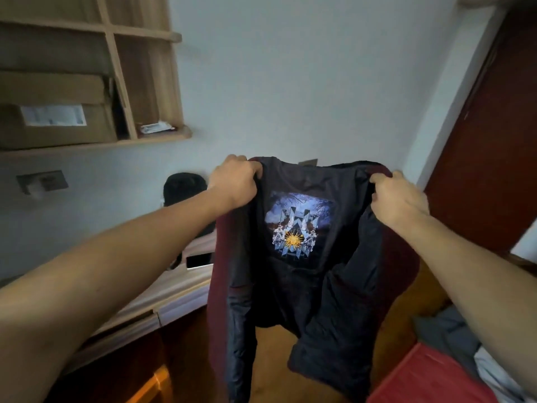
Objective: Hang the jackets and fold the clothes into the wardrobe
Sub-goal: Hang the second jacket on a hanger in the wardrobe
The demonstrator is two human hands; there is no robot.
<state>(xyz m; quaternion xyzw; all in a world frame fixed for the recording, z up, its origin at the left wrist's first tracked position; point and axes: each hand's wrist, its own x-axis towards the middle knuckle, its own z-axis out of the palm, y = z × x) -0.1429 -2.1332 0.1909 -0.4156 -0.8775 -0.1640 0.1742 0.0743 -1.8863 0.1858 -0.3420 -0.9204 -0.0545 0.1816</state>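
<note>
Right of the bench (174, 289), we hold the jacket (296, 283) up, lining facing us, left grip (235, 181) and right grip (398, 199) each pinching a shoulder. It looks soft, light and slippery; the shoulders seem the best hold for hanging.

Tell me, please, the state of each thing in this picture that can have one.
jacket: held up in the air, opened out, lining and printed patch facing the camera.
left hand: grips the jacket's top edge on the left.
right hand: grips its top edge on the right.
cardboard box: looks closed, on the wall shelf.
grey clothes: crumpled, unfolded, at the lower right.
</note>
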